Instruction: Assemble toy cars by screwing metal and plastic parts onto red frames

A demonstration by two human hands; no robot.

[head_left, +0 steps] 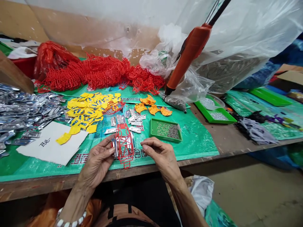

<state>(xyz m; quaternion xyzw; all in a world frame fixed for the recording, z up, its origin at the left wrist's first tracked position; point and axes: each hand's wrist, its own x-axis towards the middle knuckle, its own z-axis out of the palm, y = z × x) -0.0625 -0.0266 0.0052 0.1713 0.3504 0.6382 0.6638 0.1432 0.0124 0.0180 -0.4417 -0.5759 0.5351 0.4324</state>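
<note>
My left hand pinches the left side of a red plastic lattice frame, which stands out over the table's front edge. Silver and blue flat pieces show at the frame's left side, by my thumb. To the right of the frame, apart from it, my right hand is closed with thumb and forefinger together. Anything between those fingertips is too small to make out. Just beyond my right hand sits a green tray of small metal screws. Loose silver pieces lie behind the frame.
An orange electric screwdriver hangs tip-down above the table. Behind are piled red frames. Yellow parts, silver parts and a paper sheet lie left; orange parts lie mid-table. Another green tray stands right.
</note>
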